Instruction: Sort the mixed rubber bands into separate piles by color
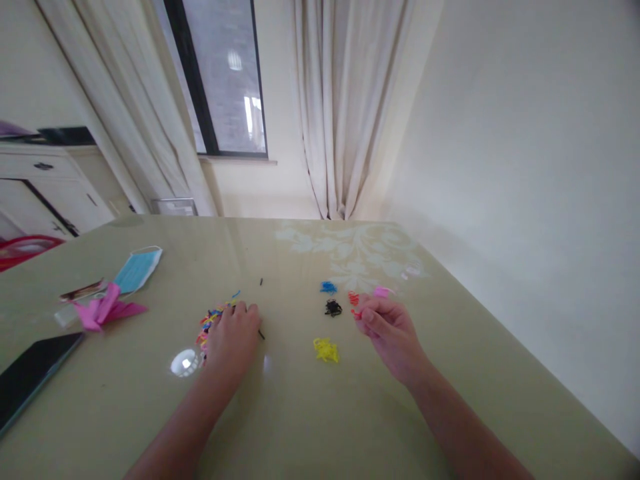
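Observation:
My left hand [234, 337] rests on a mixed pile of small coloured rubber bands [205, 327], fingers curled down into it. Its fingertips are hidden, so what they grip does not show. A pinch of red rubber band [356, 313] pokes out between the thumb and fingers of my right hand [390, 330], which hovers by a small red heap [353, 298]. Partly behind that hand lies a pink heap [382, 292]. To its left are separate heaps of blue bands [329, 287], black bands [333, 307] and yellow bands [326, 350].
A stray black band [261, 281] lies beyond my left hand. At the left of the glossy table [290, 420] are a blue face mask [137, 269], a pink folded-paper shape [106, 310] and a dark flat device [35, 370]. A wall borders the right side.

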Available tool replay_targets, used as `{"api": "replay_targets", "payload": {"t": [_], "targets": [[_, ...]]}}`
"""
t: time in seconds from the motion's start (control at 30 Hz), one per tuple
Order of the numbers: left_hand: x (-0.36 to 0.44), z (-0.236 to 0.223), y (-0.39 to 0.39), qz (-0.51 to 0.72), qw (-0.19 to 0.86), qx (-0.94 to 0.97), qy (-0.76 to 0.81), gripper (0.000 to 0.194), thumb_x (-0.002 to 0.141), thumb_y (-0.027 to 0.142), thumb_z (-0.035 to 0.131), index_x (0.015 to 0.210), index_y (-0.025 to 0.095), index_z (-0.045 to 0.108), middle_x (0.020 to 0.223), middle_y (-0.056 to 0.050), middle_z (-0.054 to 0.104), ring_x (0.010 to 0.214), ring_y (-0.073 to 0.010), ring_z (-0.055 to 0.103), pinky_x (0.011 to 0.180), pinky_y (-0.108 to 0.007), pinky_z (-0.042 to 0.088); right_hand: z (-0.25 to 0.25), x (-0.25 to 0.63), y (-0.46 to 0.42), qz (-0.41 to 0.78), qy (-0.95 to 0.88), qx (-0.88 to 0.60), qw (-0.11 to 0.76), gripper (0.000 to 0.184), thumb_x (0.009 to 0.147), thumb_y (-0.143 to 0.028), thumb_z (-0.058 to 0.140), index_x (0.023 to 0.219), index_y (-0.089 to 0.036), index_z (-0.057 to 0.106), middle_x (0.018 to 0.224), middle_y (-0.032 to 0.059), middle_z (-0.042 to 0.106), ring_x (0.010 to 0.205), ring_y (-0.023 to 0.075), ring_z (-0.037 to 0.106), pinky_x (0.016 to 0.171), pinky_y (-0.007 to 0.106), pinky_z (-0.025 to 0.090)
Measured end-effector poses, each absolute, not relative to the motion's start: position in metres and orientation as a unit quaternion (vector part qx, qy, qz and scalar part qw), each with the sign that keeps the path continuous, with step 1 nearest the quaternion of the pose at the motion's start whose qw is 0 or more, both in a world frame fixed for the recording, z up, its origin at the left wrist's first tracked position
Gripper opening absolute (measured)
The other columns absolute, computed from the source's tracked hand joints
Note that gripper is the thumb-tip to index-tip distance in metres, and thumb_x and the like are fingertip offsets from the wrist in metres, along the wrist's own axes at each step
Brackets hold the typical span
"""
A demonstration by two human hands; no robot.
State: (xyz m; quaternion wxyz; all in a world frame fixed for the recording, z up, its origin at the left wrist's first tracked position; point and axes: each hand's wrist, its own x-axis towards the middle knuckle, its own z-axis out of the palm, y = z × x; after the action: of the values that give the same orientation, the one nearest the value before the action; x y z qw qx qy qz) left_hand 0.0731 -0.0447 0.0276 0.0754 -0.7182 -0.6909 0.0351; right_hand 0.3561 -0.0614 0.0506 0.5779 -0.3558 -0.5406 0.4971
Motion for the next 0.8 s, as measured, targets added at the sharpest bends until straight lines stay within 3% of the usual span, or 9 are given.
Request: {"api": "replay_targets", "payload": {"t": [0.13,0.23,0.37,0.63,0.8], "targets": [[0.071,0.03,-0.04,0.036,0.054,-0.725,-0.686,0.038,0.099,0.011,0.036,0.105,0.016,0.073,0.108,-0.017,0.073,0.107,-0.0327,0.071,0.087,-0.041,0.053,0.049,0.37,-0.051,0.462,-0.516,-0.388,0.608,0.034,0.078,-0.055,0.084,0.076,-0.022,0.077,0.064,-0.0012,0.055,0.054,0.0114,0.039,0.049,0.026,0.032],[0.072,0.033,-0.039,0.037,0.054,-0.724,-0.686,0.038,0.099,0.011,0.035,0.102,0.016,0.072,0.105,-0.016,0.074,0.107,-0.033,0.071,0.087,-0.041,0.053,0.043,0.385,-0.036,0.351,-0.531,-0.483,0.601,0.029,0.083,-0.05,0.08,0.086,-0.021,0.082,0.073,0.0034,0.069,0.061,0.0146,0.052,0.057,0.029,0.041],[0.073,0.035,-0.039,0.02,0.075,-0.731,-0.678,0.038,0.101,0.016,0.034,0.1,0.016,0.072,0.104,-0.016,0.073,0.106,-0.0348,0.071,0.089,-0.045,0.051,0.024,0.402,-0.017,0.215,-0.588,-0.582,0.518,0.031,0.085,-0.047,0.075,0.089,-0.017,0.084,0.08,0.0089,0.076,0.067,0.0194,0.059,0.065,0.033,0.046],[0.068,0.029,-0.029,-0.099,0.042,-0.718,-0.688,0.026,0.1,0.023,0.04,0.099,0.018,0.066,0.104,-0.013,0.074,0.104,-0.0306,0.069,0.09,-0.041,0.05,-0.002,0.412,-0.006,0.104,-0.709,-0.604,0.348,0.024,0.093,-0.033,0.066,0.081,-0.019,0.083,0.076,0.0062,0.072,0.067,0.0182,0.063,0.066,0.03,0.045],[0.063,0.024,-0.02,-0.272,-0.091,-0.686,-0.668,0.024,0.097,0.031,0.047,0.102,0.02,0.067,0.094,-0.007,0.076,0.085,-0.0232,0.071,0.082,-0.035,0.053,0.001,0.412,-0.007,0.08,-0.697,-0.644,0.305,0.02,0.093,-0.025,0.066,0.085,-0.02,0.083,0.086,0.0084,0.076,0.076,0.021,0.067,0.07,0.031,0.046]]}}
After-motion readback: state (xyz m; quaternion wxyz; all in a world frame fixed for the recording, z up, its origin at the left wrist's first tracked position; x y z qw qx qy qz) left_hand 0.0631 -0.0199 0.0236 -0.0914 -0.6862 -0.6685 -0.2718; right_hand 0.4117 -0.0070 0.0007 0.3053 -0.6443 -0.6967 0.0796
